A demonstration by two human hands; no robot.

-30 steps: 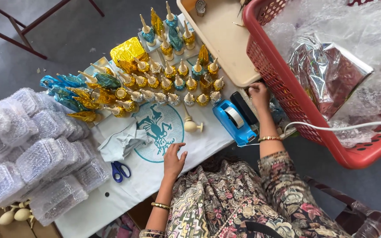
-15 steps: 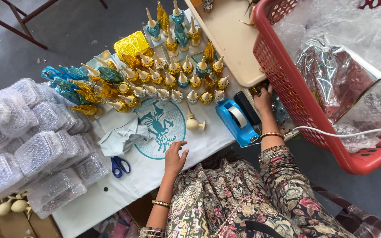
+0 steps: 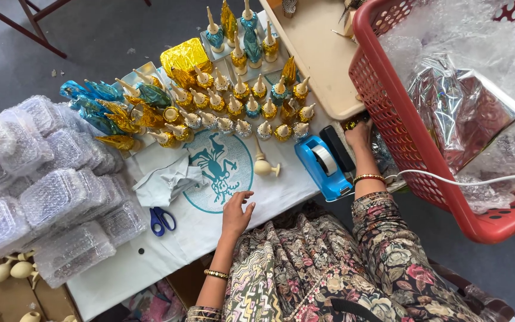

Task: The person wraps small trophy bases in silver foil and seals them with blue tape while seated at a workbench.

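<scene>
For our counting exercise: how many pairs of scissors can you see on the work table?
1. The blue-handled scissors lie on the white cloth, left of the left hand and below the crumpled wrapper. Others could be hidden under the clutter.

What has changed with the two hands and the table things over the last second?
Very little. The right hand stays reaching between the blue tape dispenser and the red plastic basket, holding nothing visible. The left hand stays flat on the white printed cloth, empty. The blue-handled scissors and foil-wrapped figures have not moved; only the camera shifted.
</scene>
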